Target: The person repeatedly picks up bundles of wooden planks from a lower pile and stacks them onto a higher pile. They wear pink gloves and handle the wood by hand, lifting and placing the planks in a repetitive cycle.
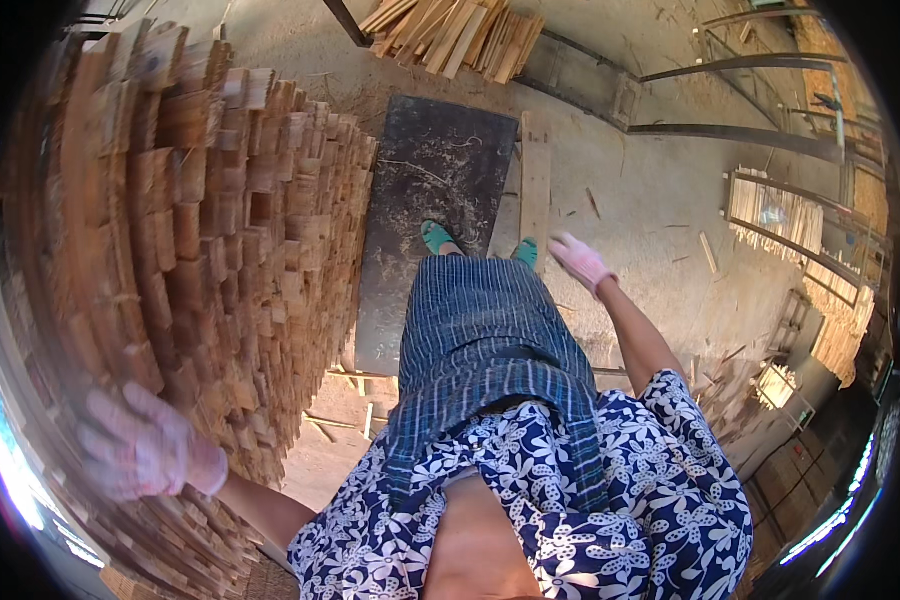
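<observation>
Our left hand [145, 445], in a pale pink glove, lies flat with fingers spread against the end faces of the tall stack of sawn wood pieces [210, 240] at our left; it grips nothing. The stack rises well above the hand, and its ends stand uneven, some pieces jutting past others. We judge that a push or pull on one piece could loosen its neighbours and bring them down on the hand or on our feet, which stand in green sandals [437, 238] on the dark mat [425, 190] just beside the stack. Loose offcuts [345, 415] lie at the stack's foot, a likely trip. Our right hand [580, 262], also gloved, hangs open and empty at our side, apart from any wood. Farther right stand a rack of pale thin slats [775, 215] and another heap [455, 35] at the top. We see no packages, labels or signs.
</observation>
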Action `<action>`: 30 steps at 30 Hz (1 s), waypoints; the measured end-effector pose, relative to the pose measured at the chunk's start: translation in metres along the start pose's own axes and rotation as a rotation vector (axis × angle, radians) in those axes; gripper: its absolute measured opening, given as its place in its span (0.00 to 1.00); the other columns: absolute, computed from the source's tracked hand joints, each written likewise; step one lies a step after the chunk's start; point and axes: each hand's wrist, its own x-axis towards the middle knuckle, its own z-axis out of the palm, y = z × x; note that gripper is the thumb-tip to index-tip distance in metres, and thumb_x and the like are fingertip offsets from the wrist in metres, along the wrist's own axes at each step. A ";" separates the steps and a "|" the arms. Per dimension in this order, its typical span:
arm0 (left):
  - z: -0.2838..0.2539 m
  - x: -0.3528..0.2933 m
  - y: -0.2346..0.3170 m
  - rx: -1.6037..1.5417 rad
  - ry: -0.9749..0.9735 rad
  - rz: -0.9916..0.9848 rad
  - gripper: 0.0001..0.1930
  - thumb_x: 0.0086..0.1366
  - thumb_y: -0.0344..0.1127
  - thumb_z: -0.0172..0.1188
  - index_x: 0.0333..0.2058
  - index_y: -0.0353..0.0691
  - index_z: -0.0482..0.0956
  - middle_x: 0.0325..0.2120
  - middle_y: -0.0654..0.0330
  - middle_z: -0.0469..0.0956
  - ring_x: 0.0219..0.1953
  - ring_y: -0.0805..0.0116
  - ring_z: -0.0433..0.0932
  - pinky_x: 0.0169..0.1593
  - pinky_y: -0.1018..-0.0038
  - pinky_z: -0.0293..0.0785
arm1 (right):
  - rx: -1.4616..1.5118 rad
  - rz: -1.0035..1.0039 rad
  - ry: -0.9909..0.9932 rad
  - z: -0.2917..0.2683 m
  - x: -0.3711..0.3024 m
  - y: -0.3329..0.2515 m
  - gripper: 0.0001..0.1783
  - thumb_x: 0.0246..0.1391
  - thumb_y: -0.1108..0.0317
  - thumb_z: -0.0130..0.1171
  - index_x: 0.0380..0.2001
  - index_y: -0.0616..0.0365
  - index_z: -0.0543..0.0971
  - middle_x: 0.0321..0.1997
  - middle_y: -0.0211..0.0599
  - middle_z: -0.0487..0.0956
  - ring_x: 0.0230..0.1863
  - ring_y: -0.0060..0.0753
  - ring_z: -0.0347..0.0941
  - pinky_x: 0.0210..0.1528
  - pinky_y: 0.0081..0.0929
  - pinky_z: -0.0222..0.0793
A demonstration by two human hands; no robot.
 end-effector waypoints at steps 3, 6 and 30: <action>-0.029 0.013 0.058 -0.328 0.062 -0.060 0.28 0.69 0.58 0.60 0.57 0.44 0.78 0.53 0.46 0.74 0.55 0.43 0.73 0.64 0.44 0.65 | 0.015 0.450 -0.071 0.020 -0.038 0.150 0.24 0.64 0.50 0.52 0.55 0.53 0.77 0.35 0.35 0.77 0.30 0.29 0.73 0.31 0.30 0.69; -0.035 -0.022 0.138 -0.653 -0.034 0.026 0.24 0.69 0.54 0.62 0.55 0.43 0.79 0.52 0.46 0.75 0.55 0.46 0.74 0.63 0.45 0.66 | 0.073 0.671 -0.109 0.013 -0.078 0.191 0.26 0.64 0.48 0.52 0.59 0.50 0.75 0.33 0.31 0.74 0.29 0.25 0.69 0.28 0.28 0.66; -0.177 -0.329 0.691 -1.723 -1.710 0.262 0.24 0.68 0.47 0.59 0.58 0.41 0.77 0.47 0.56 0.82 0.49 0.67 0.79 0.52 0.68 0.76 | 0.576 0.232 -0.026 -0.079 0.092 0.396 0.29 0.67 0.53 0.54 0.66 0.54 0.69 0.35 0.26 0.75 0.33 0.19 0.70 0.34 0.21 0.68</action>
